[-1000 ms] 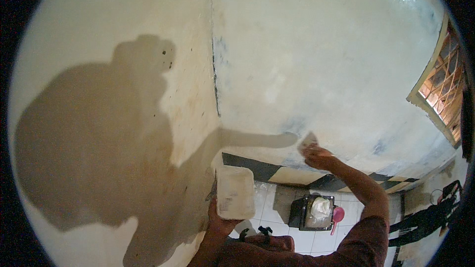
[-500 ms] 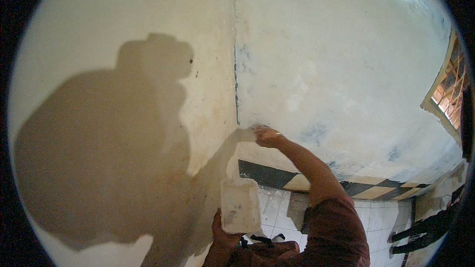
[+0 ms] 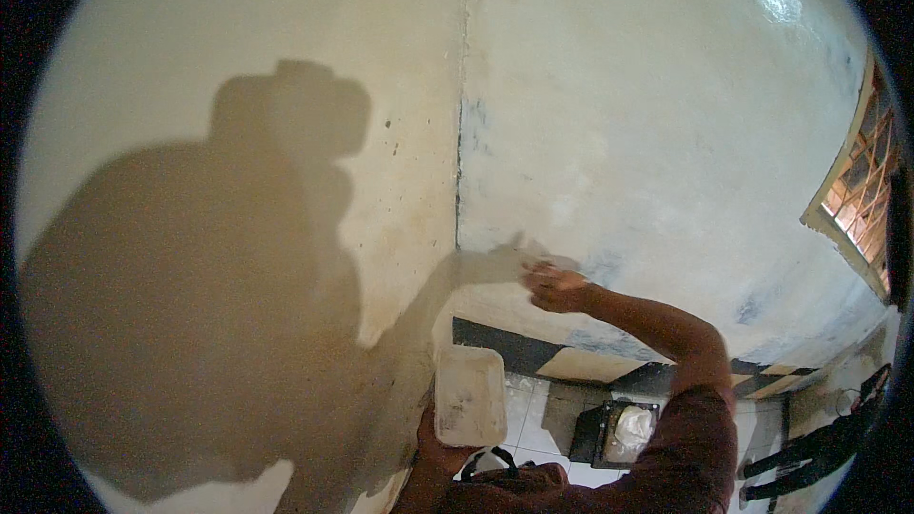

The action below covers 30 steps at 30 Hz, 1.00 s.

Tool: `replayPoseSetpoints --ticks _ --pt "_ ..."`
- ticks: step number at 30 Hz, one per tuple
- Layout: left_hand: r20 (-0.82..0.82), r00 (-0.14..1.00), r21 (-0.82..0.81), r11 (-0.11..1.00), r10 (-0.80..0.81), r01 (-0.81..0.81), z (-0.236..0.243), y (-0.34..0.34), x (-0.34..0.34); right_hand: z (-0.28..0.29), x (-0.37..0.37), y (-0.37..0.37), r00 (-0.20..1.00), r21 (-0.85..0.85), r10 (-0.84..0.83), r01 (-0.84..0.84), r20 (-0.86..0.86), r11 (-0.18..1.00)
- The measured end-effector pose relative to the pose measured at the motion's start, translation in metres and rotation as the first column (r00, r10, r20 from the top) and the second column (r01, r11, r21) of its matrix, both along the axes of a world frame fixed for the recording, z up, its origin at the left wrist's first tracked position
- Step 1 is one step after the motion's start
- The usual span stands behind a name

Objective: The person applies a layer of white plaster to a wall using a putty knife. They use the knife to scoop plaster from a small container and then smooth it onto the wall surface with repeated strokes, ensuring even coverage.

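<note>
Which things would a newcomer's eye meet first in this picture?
A person's huge brown shadow covers much of the cream left wall. At lower centre, the left hand holds a pale rectangular container. The right hand is near the whitish wall, right of centre.

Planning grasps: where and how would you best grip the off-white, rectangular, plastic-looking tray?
Probably pinch the tray by its straight right rim, coming from the right: that edge is exposed, while the left hand holds its lower-left corner.
</note>
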State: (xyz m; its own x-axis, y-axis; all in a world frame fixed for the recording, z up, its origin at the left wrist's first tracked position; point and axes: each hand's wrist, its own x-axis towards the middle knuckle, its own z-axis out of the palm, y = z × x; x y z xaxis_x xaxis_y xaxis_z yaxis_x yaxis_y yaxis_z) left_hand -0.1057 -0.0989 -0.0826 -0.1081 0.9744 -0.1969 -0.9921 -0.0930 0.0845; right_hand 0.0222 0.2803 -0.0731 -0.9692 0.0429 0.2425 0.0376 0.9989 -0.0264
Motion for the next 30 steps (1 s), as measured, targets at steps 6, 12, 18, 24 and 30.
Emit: replayPoseSetpoints --ticks 6,12,18,24,30 --pt "-0.118 0.993 -0.165 0.986 -0.014 -0.006 0.053 -0.02 -0.003 0.012 -0.131 0.025 0.943 0.284 0.093 -0.188 0.318 0.94" --pt "-0.086 0.996 -0.068 0.997 0.014 -0.02 0.011 -0.01 -0.009 0.034 -0.002 0.042 0.992 0.009 -0.01 0.009 0.127 1.0" --pt "-0.143 0.988 0.005 0.998 -0.054 0.056 0.02 0.011 -0.006 0.096 0.184 0.002 0.98 0.393 -0.168 0.112 0.109 0.912" --pt "-0.135 0.989 0.022 0.997 -0.067 0.071 -0.006 0.013 -0.003 0.118 0.061 -0.025 0.987 0.496 0.162 -0.143 0.004 0.857" --pt "-0.313 0.946 -0.041 0.994 0.081 -0.099 0.008 -0.003 -0.007 0.05 -0.115 -0.006 0.953 0.618 0.301 -0.252 0.025 0.745"
